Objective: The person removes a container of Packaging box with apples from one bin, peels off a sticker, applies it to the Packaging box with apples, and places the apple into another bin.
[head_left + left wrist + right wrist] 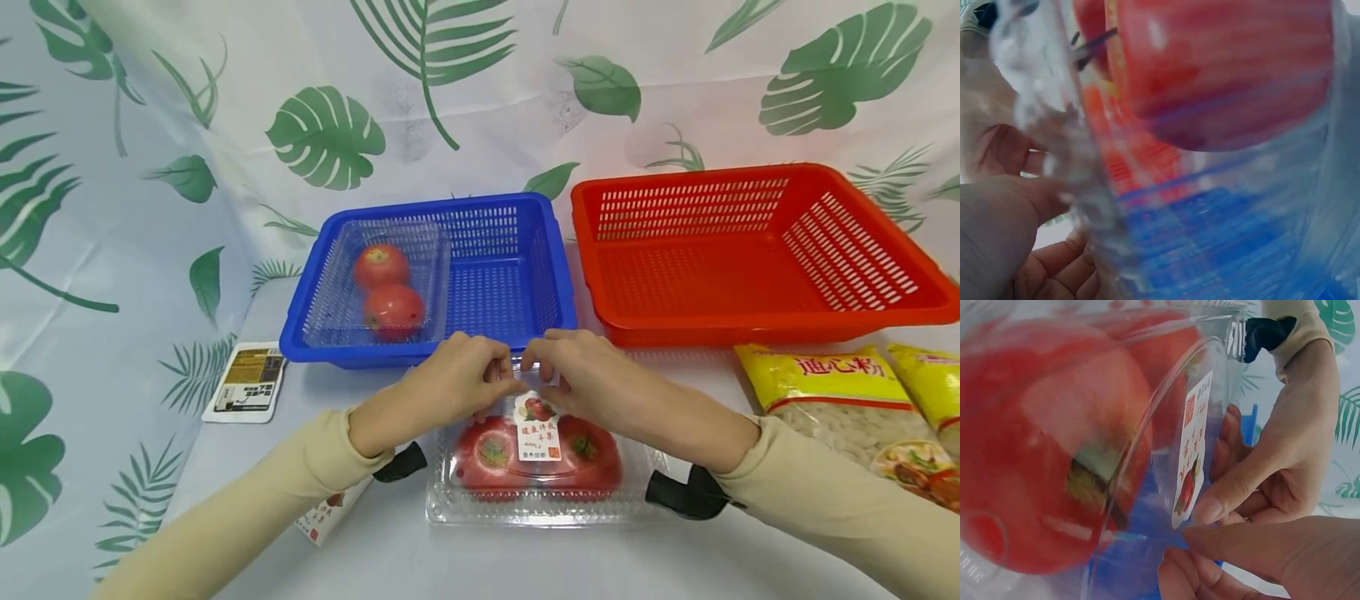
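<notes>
A clear plastic clamshell box (517, 514) sits in front of me on the table, with two red apples (491, 462) inside. On its lid is a white label (538, 433) with an apple picture. At the far edge of the box, my left hand (450, 379) pinches the rim between thumb and curled fingers. Close beside it, my right hand (607, 387) pinches the same edge. The right wrist view shows the left thumb (1210, 507) by the label's end, the right thumb (1241, 547) alongside. Some fingertips are hidden behind the plastic.
Behind stand a blue basket (551, 275), holding another clear box (333, 308) with two apples, and a red basket (690, 325). Yellow pasta bags (840, 392) lie at right. A white card (243, 385) lies at left; a printed label (321, 525) is partly under my left sleeve.
</notes>
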### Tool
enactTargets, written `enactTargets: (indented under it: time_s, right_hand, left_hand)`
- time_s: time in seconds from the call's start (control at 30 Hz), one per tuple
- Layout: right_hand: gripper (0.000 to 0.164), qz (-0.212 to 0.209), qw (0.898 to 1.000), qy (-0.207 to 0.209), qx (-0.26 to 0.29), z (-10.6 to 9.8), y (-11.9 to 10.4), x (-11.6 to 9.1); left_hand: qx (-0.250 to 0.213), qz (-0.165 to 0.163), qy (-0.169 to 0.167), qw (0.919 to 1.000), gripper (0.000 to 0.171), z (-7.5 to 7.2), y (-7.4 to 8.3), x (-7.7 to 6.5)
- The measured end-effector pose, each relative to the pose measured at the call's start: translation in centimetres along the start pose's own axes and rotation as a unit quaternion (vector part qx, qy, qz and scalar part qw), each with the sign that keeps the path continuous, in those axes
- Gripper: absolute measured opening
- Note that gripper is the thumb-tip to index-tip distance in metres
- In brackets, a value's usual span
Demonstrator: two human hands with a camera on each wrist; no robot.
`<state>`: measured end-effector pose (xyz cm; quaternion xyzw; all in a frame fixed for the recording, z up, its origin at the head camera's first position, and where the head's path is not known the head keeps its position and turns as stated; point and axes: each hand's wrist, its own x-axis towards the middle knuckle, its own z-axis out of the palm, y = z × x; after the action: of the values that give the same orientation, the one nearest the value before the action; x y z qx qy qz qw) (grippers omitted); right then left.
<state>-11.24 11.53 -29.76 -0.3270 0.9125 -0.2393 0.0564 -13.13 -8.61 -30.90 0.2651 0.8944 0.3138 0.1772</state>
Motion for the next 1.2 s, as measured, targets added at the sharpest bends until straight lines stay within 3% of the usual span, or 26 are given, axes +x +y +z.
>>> enactTargets:
  time_s: [0.13, 0.27, 0.43, 0.57, 0.63, 0.73, 0.93, 1.2]
  right_hand:
    - [0.021, 0.009, 1.0, 0.016, 0.006, -0.1, 0.1, -0.3]
    - [0.019, 0.032, 0.999, 0.017, 0.036, -0.4, 0.2, -1.7]
    - [0.03, -0.009, 0.998, 0.044, 0.036, 0.3, 0.7, -4.6]
    - [0.045, -0.065, 0.995, 0.079, 0.003, 1.6, 1.7, -6.2]
    - [0.051, -0.087, 0.992, 0.091, -0.025, 2.5, 2.3, -6.5]
    - [0.058, -0.094, 0.99, 0.097, -0.048, 3.4, 2.8, -6.9]
    - [0.061, -0.057, 0.995, 0.072, -0.038, 3.9, 3.1, -7.2]
    - [0.049, -0.058, 0.996, 0.06, -0.028, 3.9, 3.3, -7.3]
  left_hand:
    - [0.02, 0.014, 0.021, 0.9995, 0.018, 0.1, 0.0, -0.5]
    - [0.069, 0.087, 0.061, 0.992, 0.009, 0.3, -0.1, -2.3]
    - [0.138, 0.19, 0.087, 0.968, 0.036, 1.0, -1.4, -4.8]
    - [0.191, 0.224, 0.079, 0.9523, 0.056, 2.0, -2.7, -5.5]
    - [0.202, 0.23, 0.071, 0.9493, 0.062, 2.5, -3.1, -5.6]
    - [0.209, 0.233, 0.063, 0.9479, 0.068, 3.0, -3.3, -5.5]
    - [0.21, 0.227, 0.055, 0.9493, 0.07, 3.3, -3.5, -5.4]
    - [0.134, 0.194, -0.006, 0.9717, 0.069, 2.8, -3.7, -5.7]
